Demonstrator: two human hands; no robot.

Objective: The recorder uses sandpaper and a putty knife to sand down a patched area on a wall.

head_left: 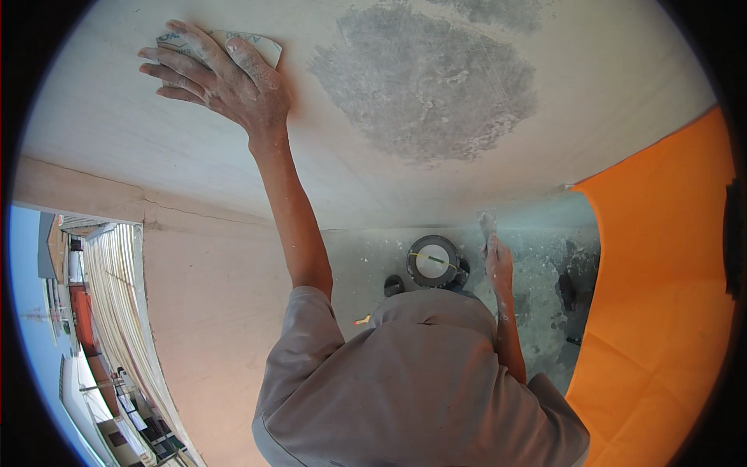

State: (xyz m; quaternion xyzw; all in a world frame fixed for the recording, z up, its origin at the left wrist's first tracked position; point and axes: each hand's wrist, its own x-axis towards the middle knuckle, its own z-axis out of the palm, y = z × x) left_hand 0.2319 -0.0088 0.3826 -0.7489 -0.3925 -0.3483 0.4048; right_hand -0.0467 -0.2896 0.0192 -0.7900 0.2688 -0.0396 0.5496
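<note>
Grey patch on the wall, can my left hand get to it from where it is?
Probably yes: your left hand, spread over a sheet of sandpaper on the same wall, is just left of the grey patch, with nothing visible between.

Floor (366,247): gry-green, matte, w/ wht specks & splashes; darker patches toward R side. On it:
- Container (416,243), x1: rnd, dk rim, wht centre, thin yel strip across.
- Footwear (394,286), dk, x2: one just L of container, one close by its R side; contact unclear.
- Sm. item (362,320), yel/red, L of footwear; type n/k.
- Dk shape, far R, indistinct.
</note>
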